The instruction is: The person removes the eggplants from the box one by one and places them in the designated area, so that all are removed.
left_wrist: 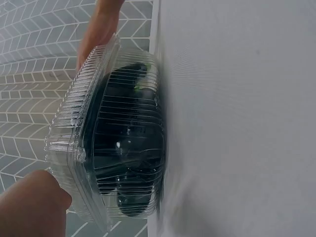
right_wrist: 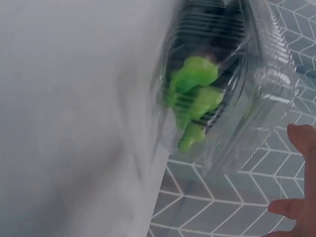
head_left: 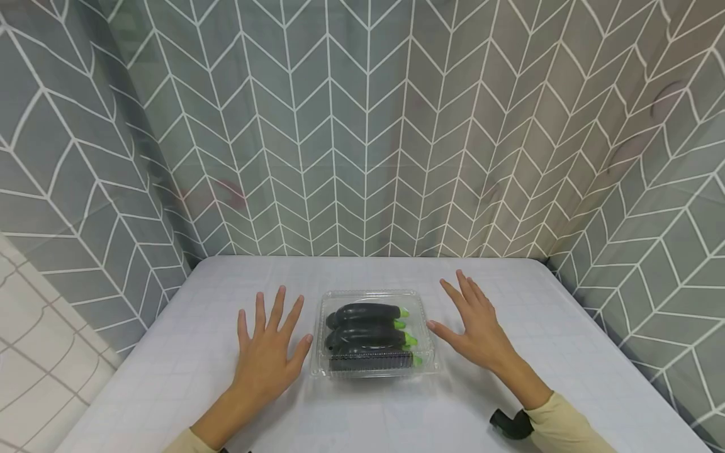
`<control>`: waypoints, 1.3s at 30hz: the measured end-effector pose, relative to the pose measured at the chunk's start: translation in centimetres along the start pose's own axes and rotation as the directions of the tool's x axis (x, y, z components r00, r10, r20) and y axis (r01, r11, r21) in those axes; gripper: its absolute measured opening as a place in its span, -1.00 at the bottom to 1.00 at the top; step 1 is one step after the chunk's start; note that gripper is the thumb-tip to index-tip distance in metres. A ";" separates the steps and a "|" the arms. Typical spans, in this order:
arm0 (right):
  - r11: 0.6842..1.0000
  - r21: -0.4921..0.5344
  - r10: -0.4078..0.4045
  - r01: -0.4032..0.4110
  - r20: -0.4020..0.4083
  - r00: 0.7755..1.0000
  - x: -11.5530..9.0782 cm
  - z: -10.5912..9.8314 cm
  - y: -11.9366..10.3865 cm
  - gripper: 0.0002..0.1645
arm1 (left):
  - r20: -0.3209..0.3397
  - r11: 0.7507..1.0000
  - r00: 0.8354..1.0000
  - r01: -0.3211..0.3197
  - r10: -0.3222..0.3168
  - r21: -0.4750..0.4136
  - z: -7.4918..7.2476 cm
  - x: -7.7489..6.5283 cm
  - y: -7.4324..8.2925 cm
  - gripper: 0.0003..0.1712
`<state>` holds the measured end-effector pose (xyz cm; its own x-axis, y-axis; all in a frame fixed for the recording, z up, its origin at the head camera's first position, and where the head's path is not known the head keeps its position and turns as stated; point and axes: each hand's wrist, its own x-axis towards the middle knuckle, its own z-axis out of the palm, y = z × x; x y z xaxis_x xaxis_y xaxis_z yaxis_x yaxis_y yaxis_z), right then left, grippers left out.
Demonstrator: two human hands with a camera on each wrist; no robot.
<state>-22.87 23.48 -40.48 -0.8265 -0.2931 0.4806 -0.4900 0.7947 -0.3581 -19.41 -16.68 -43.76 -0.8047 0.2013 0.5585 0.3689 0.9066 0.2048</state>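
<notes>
A clear plastic clamshell box [head_left: 426, 365] sits with its lid down near the middle of the white table. Several dark purple eggplants [head_left: 368, 335] lie side by side inside, their green stem ends [right_wrist: 196, 74] pointing toward my right hand. To the left of the box, my left hand [head_left: 267, 355] is spread with straight fingers, its thumb close to the box edge. My right hand [head_left: 481, 330] is spread on the other side, thumb toward the rim. Both hands hold nothing. Whether either thumb touches the plastic, I cannot tell.
The white-covered table [head_left: 226, 283] runs back to a grey curtain [head_left: 362, 126] with a white herringbone pattern, which also hangs on both sides. Pale tiles [head_left: 39, 352] show at lower left. A dark curved piece [head_left: 512, 425] is at my right sleeve.
</notes>
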 end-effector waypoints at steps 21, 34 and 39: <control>0.957 0.157 -0.280 0.245 0.269 0.921 -1.4 0.8 -3.0 0.15 | 0.116 0.893 0.965 -0.168 0.236 -0.419 0.9 -1.1 1.8 0.08; 0.908 0.024 -0.418 0.419 0.145 0.897 -1.3 1.0 -2.2 -0.02 | 0.155 0.920 0.960 -0.165 0.233 -0.356 1.1 -1.4 1.9 0.14; 0.896 0.019 -0.441 0.443 0.143 0.886 -1.2 1.0 -2.2 -0.06 | 0.190 0.919 0.959 -0.128 0.211 -0.373 1.0 -1.5 1.9 0.13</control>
<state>-21.08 21.61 -41.06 -0.5557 -0.6860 0.4696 -0.8107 0.5723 -0.1234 -17.94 -14.85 -45.01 -0.7821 0.4545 0.4264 0.6157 0.6690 0.4163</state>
